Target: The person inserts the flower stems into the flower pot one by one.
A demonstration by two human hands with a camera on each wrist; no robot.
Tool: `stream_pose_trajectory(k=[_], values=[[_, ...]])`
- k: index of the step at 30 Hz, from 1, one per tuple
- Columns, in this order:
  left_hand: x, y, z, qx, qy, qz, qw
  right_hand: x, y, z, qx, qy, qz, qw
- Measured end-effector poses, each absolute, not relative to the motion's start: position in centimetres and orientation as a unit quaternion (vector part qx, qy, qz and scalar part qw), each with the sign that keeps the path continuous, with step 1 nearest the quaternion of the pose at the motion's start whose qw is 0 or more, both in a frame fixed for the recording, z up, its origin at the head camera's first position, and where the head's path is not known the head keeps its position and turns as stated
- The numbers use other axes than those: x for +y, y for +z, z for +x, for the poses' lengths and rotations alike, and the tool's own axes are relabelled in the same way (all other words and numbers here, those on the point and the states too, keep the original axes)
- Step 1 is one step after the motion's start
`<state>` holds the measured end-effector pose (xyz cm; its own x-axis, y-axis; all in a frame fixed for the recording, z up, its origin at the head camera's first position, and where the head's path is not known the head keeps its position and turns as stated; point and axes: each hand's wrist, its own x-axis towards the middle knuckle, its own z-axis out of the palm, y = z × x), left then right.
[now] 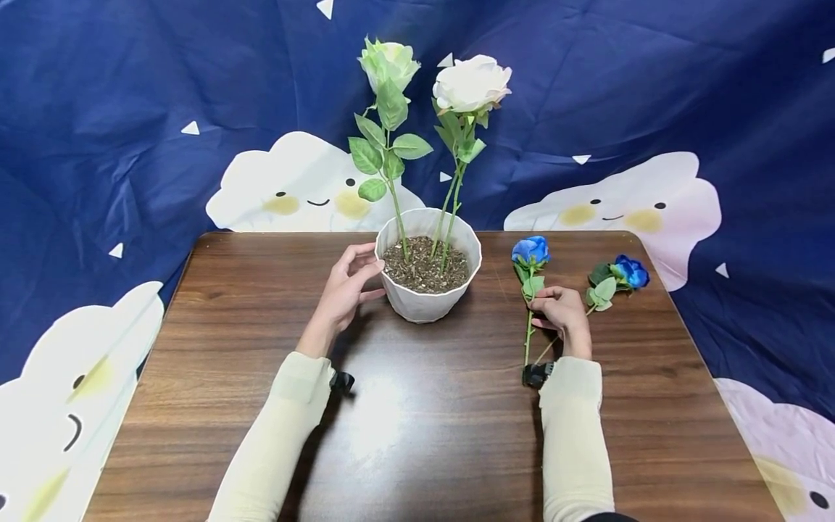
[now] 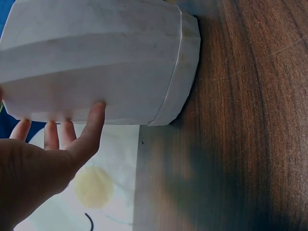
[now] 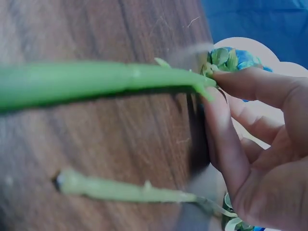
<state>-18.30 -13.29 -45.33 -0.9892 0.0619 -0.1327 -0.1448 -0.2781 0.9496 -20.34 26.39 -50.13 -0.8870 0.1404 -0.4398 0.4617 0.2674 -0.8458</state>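
Note:
A white faceted flower pot (image 1: 424, 303) filled with brown soil (image 1: 420, 270) stands near the table's back edge. Rising from it are a pale green rose (image 1: 389, 64) and a white rose (image 1: 472, 85) on green stems. My left hand (image 1: 346, 286) rests its fingertips on the pot's left side; in the left wrist view the fingers (image 2: 96, 118) are spread along the wall. Between thumb and fingertips, my right hand (image 1: 562, 313) pinches the stem of a blue rose (image 1: 531, 250) just below its leaves. To the right lies a second blue rose (image 1: 630, 272), its stem partly hidden behind that hand.
The brown wooden table (image 1: 443, 435) carries everything. Behind it hangs a dark blue cloth (image 1: 287, 80) printed with smiling clouds (image 1: 620, 206). In the right wrist view, the second rose's stem (image 3: 120, 189) lies below the pinched one.

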Motion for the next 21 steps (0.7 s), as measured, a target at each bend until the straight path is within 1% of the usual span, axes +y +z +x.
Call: stream_pose_trajectory(k=[7,12,16,21], values=[[-13.4,-45.3,-18.3,0.599,0.798,-0.030,0.064,26.6,-49.9,-20.5,0.767,-0.595,0.195,0.140],[-13.3,-45.3,-18.3,0.599,0.798,-0.030,0.062,26.6,-49.3,-20.5,0.732,-0.641,0.191,0.129],[-13.3,-45.4,-18.3,0.600,0.797,-0.032,0.062,26.7,-49.1,-20.7,0.682,-0.700,0.186,0.103],[-13.3,-45.4,-18.3,0.600,0.797,-0.034,0.062,26.5,-48.6,-20.8,0.616,-0.767,0.174,0.054]])
